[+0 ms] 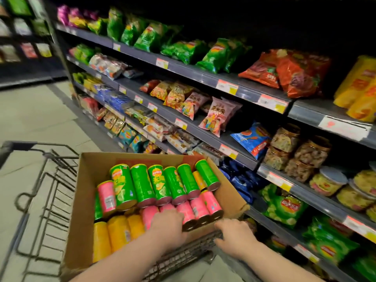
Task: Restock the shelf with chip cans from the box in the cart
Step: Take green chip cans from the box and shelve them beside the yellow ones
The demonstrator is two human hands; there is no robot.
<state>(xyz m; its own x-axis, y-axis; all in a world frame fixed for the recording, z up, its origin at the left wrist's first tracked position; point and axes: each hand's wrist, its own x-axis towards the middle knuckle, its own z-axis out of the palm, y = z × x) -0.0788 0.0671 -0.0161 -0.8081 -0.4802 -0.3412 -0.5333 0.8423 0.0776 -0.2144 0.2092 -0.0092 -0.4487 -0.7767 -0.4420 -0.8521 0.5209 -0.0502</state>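
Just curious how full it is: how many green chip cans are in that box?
6 green cans lie side by side in the far row of the box. A seventh green edge shows under the left pink can; more may lie hidden.

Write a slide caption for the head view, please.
The left hand reaches the pink cans in the box while the right hand holds the cart beside the snack shelves.

A round red-and-yellow Lay's logo marks the green cans [122,186] and a green bag [284,208]. A pink bag [217,117] bears large Chinese characters. The price tags [226,87] are too blurred to read.
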